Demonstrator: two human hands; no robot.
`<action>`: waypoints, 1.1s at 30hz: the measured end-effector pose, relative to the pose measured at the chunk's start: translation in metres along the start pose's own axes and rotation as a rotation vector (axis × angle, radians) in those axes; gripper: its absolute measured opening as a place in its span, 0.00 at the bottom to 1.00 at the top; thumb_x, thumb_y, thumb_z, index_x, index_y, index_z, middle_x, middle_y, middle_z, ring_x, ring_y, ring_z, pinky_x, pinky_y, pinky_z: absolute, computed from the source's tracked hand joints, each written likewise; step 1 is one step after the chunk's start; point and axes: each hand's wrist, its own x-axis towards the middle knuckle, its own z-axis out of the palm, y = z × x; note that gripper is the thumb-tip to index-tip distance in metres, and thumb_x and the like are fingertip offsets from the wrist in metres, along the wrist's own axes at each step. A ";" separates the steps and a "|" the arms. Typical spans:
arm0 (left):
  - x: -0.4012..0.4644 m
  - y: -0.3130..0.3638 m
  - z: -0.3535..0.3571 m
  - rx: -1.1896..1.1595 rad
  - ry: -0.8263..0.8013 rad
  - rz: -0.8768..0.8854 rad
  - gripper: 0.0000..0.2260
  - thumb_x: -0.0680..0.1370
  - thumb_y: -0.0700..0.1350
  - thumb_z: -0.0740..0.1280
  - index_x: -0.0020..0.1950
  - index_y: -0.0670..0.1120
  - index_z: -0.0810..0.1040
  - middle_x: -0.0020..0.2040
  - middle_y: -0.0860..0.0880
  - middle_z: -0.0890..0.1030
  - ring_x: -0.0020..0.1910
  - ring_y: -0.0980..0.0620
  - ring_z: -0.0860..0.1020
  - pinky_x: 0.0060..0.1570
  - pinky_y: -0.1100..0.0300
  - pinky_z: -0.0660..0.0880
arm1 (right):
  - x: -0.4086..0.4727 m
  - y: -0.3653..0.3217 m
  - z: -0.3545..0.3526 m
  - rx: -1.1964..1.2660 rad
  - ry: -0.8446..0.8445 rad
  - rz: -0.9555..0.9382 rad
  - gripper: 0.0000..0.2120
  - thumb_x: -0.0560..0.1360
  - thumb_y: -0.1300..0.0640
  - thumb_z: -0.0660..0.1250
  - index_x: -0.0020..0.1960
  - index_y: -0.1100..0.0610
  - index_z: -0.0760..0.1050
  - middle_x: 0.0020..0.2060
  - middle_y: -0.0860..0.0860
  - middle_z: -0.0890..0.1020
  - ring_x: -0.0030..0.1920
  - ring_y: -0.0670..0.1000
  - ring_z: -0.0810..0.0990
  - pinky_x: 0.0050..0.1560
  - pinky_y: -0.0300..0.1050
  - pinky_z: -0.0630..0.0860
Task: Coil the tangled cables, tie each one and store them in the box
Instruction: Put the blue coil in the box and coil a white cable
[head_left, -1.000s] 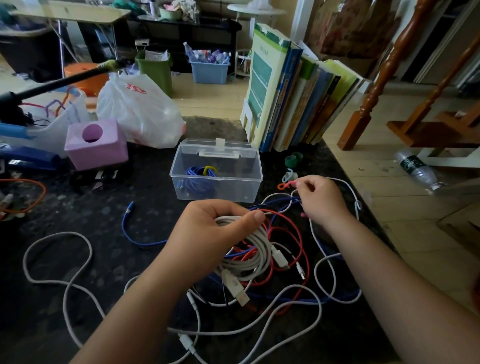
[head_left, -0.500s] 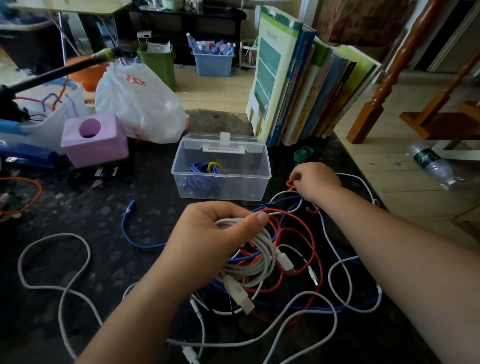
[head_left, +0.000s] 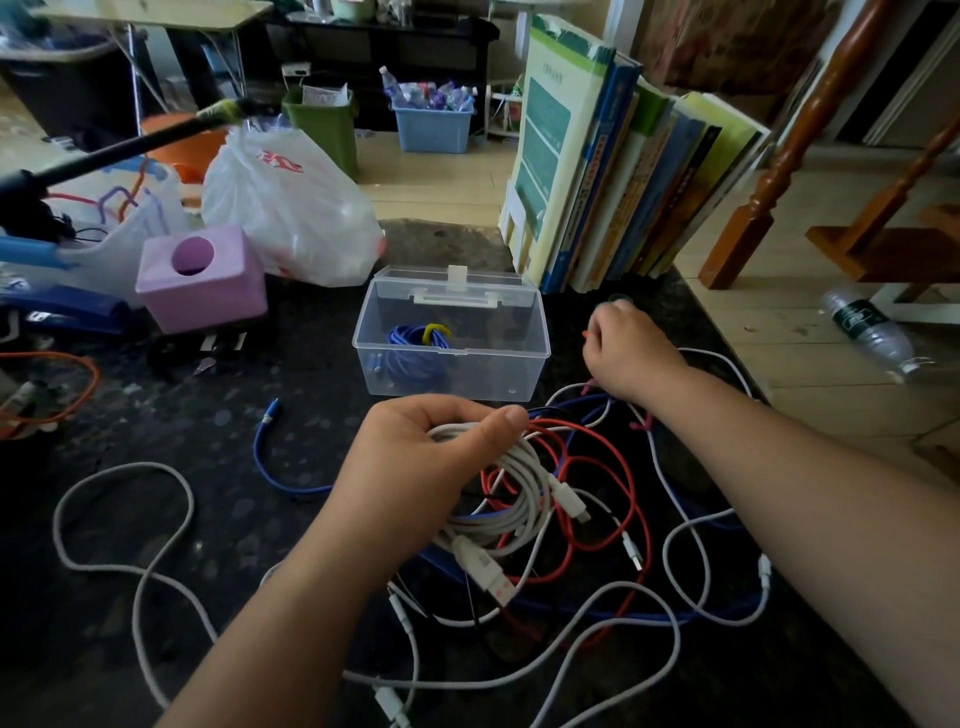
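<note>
My left hand (head_left: 415, 462) grips a coiled white cable (head_left: 511, 499) above the dark table, thumb pressed over the loops. Its USB plug (head_left: 485, 571) hangs below the coil. Under it lies a tangle of red cable (head_left: 613, 467), blue cable (head_left: 270, 467) and loose white cable (head_left: 124, 519). My right hand (head_left: 626, 353) reaches to the right of the clear plastic box (head_left: 452, 364), fingers curled around a small orange-red tie (head_left: 586, 335) that barely shows. The box stands open and holds a coiled blue cable (head_left: 410, 343) bound with a yellow tie.
A row of books (head_left: 618, 171) leans behind the box at the right. A pink block (head_left: 202, 280), a white plastic bag (head_left: 291, 208) and blue tools stand at the left. An orange cable (head_left: 78, 374) lies at the far left. The table's right edge drops to a wooden floor.
My right hand moved away from the tangle, up and back toward the books beside the box. My left hand kept its grip on the white coil.
</note>
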 end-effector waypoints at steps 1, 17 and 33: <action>0.000 0.001 -0.001 -0.002 -0.001 0.002 0.15 0.65 0.64 0.72 0.39 0.54 0.86 0.36 0.49 0.86 0.33 0.54 0.82 0.35 0.62 0.78 | -0.005 -0.006 -0.006 0.114 0.042 -0.001 0.05 0.81 0.54 0.60 0.49 0.54 0.73 0.45 0.50 0.75 0.46 0.53 0.76 0.39 0.45 0.72; -0.013 0.012 0.004 -0.028 -0.101 0.115 0.12 0.65 0.60 0.75 0.38 0.53 0.86 0.36 0.48 0.86 0.35 0.53 0.84 0.36 0.60 0.81 | -0.171 -0.078 -0.086 1.062 -0.576 0.122 0.11 0.79 0.54 0.67 0.56 0.60 0.80 0.46 0.58 0.87 0.50 0.58 0.86 0.54 0.53 0.81; -0.020 0.019 0.013 -0.094 -0.407 0.108 0.08 0.68 0.52 0.76 0.39 0.48 0.84 0.34 0.48 0.84 0.31 0.54 0.82 0.32 0.65 0.77 | -0.182 -0.059 -0.068 1.502 -1.070 0.127 0.20 0.74 0.61 0.66 0.63 0.72 0.74 0.52 0.65 0.79 0.58 0.65 0.75 0.67 0.63 0.70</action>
